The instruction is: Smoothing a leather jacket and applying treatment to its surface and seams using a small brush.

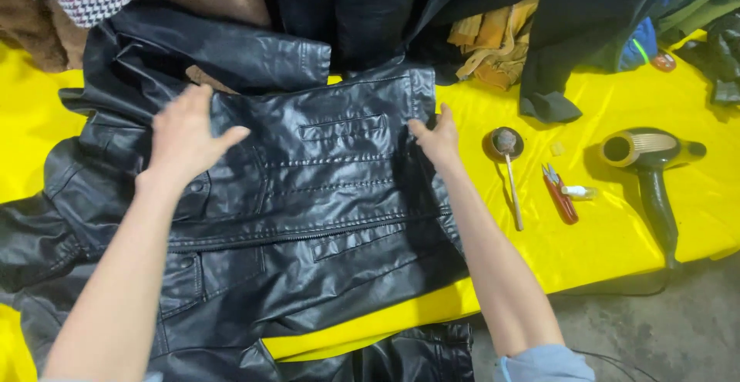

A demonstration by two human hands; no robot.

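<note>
Left hand (187,137): mine, spread flat, pinning black leather jacket (324,189) smooth.
Right hand (438,140): pinching jacket's edge, pulling it taut.

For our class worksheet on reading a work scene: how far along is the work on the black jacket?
Done: the jacket lies spread across the yellow cloth, front zip closed. In hand: the left hand presses flat near the collar, and the right hand grips the jacket's edge. Left: the dryer, snips and brush lie untouched beside it.
</note>
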